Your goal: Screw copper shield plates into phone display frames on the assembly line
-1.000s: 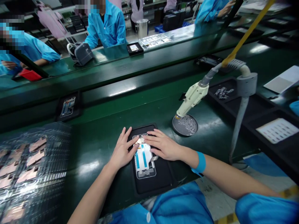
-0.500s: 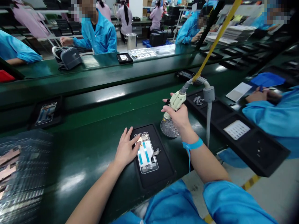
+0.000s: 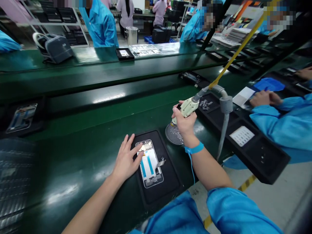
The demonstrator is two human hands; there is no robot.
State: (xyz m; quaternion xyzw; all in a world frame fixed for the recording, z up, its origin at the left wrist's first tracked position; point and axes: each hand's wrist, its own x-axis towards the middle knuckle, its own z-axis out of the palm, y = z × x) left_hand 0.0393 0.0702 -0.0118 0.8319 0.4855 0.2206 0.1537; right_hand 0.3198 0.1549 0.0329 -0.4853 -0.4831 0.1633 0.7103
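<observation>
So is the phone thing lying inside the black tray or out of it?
Inside. The open-backed phone frame with blue strips lies flat in the black rectangular tray, tray rim showing all around it, left hand resting on its edge.

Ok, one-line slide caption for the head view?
Left hand steadies a phone frame on a black tray; right hand grips a hanging electric screwdriver over a round screw dish.

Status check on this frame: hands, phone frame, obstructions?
Left hand flat on phone frame. Right hand closed on screwdriver, tip at screw dish. Nothing between.
</observation>
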